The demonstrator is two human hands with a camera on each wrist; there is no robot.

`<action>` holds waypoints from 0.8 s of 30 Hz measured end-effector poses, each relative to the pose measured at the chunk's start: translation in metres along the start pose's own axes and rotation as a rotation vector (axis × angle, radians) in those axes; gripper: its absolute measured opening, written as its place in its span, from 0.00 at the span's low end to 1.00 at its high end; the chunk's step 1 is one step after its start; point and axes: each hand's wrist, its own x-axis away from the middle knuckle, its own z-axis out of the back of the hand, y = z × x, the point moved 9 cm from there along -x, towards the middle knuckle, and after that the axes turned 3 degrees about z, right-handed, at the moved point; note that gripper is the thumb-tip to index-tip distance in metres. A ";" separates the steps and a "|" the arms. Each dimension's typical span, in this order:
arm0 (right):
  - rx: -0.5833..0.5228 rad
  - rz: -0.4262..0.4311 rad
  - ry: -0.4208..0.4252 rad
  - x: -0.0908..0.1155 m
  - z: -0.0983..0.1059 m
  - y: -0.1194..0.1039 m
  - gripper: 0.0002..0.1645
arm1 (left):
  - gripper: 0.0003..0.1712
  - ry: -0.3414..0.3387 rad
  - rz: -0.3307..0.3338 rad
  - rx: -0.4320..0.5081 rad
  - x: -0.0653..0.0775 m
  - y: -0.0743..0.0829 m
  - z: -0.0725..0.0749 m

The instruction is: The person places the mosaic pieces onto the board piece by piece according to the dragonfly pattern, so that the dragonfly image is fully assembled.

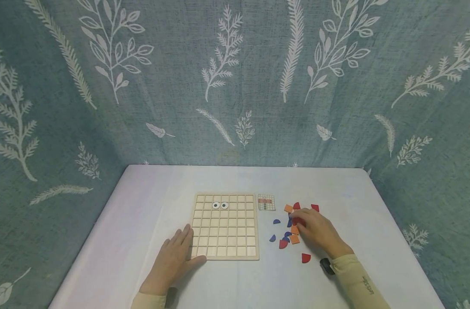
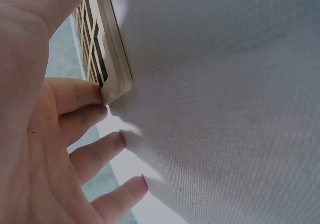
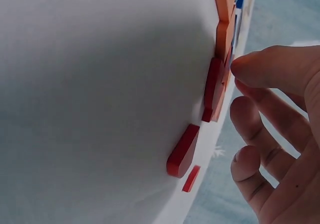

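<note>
A pale wooden grid board (image 1: 224, 231) lies on the table, with two round eye pieces (image 1: 220, 205) side by side in its upper part. My left hand (image 1: 174, 255) rests at the board's near left corner, fingers extended along the left side and thumb at the front edge. In the left wrist view the fingers touch the board's corner (image 2: 117, 91). My right hand (image 1: 316, 227) is over the loose pieces, its fingertips right at a blue piece (image 1: 289, 223). Thumb and index finger are close together in the right wrist view; I cannot tell whether they pinch anything.
Orange squares (image 1: 294, 239), red quarter-round pieces (image 1: 306, 258) and blue half-round pieces (image 1: 276, 221) lie scattered right of the board. A small pattern card (image 1: 266, 202) lies beside the board's upper right corner. Leaf-patterned cloth (image 1: 235, 86) hangs behind the white table (image 1: 161, 184).
</note>
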 end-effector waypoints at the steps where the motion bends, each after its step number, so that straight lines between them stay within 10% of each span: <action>1: 0.002 0.002 0.004 0.000 -0.001 0.001 0.22 | 0.53 0.002 0.000 -0.003 0.000 0.000 0.000; 24: 0.028 -0.040 -0.008 0.001 -0.003 0.002 0.21 | 0.54 -0.022 0.010 -0.022 -0.002 -0.002 -0.003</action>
